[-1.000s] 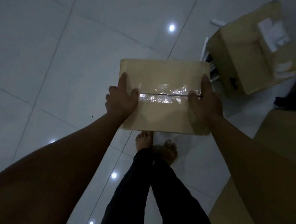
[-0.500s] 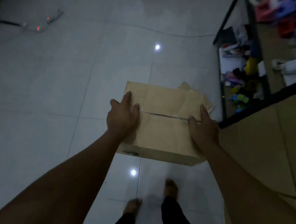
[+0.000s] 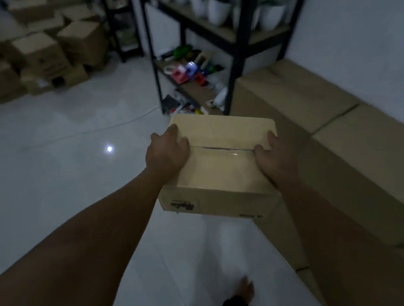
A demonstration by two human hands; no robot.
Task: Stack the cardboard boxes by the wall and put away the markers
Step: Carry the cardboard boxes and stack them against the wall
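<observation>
Both hands, left hand (image 3: 167, 152) and right hand (image 3: 273, 159), grip the taped cardboard box (image 3: 219, 170) by its sides, thumbs on top; its dark printed labels are unreadable.

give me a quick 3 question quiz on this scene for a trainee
1. True or false: the carried box rests on the floor.
2. What stands on the upper board of the black shelf? A) white plant pots B) paint cans C) books
3. Which hands grip the carried box?

Key:
1. False; it is held in the air.
2. A, white plant pots.
3. Both: left hand and right hand, at its side edges.
</observation>
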